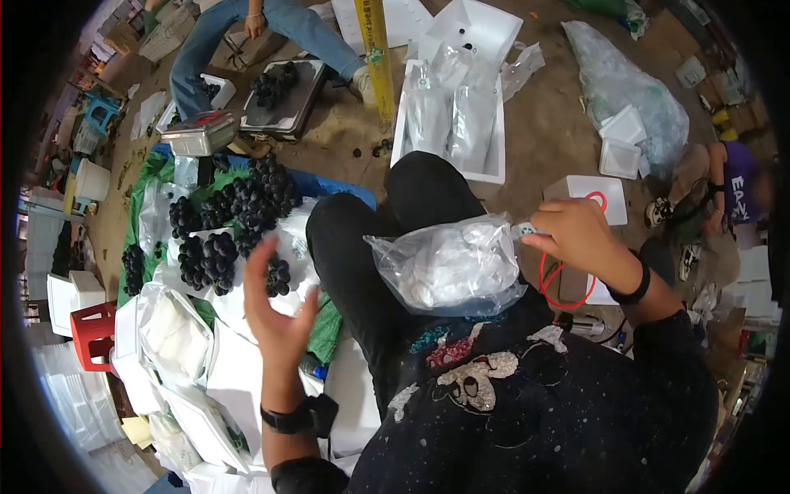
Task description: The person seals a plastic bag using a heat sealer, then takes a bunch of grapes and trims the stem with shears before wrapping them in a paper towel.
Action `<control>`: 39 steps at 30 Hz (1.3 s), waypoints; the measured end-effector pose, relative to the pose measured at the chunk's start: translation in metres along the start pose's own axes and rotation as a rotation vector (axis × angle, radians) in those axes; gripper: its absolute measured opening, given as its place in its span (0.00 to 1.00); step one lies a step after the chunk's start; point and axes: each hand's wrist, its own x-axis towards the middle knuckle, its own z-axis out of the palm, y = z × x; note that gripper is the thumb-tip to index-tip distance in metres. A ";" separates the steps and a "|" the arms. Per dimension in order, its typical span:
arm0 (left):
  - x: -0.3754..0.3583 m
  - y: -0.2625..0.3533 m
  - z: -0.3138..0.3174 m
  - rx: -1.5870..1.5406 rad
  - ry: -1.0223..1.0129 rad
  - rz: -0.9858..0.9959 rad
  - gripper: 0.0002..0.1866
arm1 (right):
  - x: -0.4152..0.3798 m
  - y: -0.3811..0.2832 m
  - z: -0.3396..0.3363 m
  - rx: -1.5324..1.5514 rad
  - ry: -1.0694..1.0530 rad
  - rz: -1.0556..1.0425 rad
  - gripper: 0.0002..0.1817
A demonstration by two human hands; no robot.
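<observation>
A clear plastic bag (451, 265) with white wrapped contents lies across my lap. My right hand (568, 235) is at the bag's right end, its fingers pinched on a small pale item (523, 230) that I cannot make out further. A red cord (546, 290) loops below and behind that hand. My left hand (280, 309) is raised to the left of my knees, with thumb and fingers apart and nothing between them. Just beyond it, bunches of dark grapes (222, 257) rest on white wrapping and green sheeting.
An open white foam box (497, 165) with clear bags stands ahead. A scale (284, 119) bearing grapes is at the upper left, near a seated person's legs (197, 58). A red stool (92, 336) stands left; another person (736, 185) is far right.
</observation>
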 end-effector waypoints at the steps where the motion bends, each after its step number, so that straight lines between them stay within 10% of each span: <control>1: 0.006 0.011 0.012 0.049 -0.094 0.221 0.45 | 0.001 0.000 -0.001 -0.014 -0.013 0.004 0.15; 5: 0.014 0.061 0.087 0.091 -0.484 0.648 0.51 | 0.005 -0.001 -0.003 -0.041 -0.013 0.006 0.14; 9: 0.017 0.075 0.142 -0.007 -0.645 0.507 0.50 | 0.000 0.004 0.005 -0.049 -0.014 0.107 0.14; 12: 0.029 0.072 0.151 -0.059 -0.670 0.476 0.54 | -0.016 0.032 0.028 0.202 0.030 0.563 0.15; 15: 0.054 0.031 0.139 -0.256 -0.805 0.361 0.58 | -0.043 0.033 0.063 0.814 0.345 0.686 0.15; 20: 0.047 -0.024 0.124 -0.240 -1.025 0.075 0.56 | -0.030 -0.045 0.105 1.203 0.151 0.315 0.39; 25: 0.049 0.000 0.114 -0.813 -0.888 -0.341 0.54 | 0.039 -0.044 0.083 1.480 0.431 0.202 0.52; 29: 0.022 0.019 0.123 -1.225 -0.470 -0.227 0.67 | 0.060 -0.058 0.019 1.487 0.266 0.046 0.62; 33: 0.018 0.051 0.101 -1.027 -0.140 -0.010 0.74 | 0.047 -0.073 0.014 1.008 0.283 -0.079 0.66; 39: 0.030 0.045 0.081 -0.925 -0.328 -0.015 0.71 | 0.031 -0.092 0.034 1.027 0.483 -0.019 0.59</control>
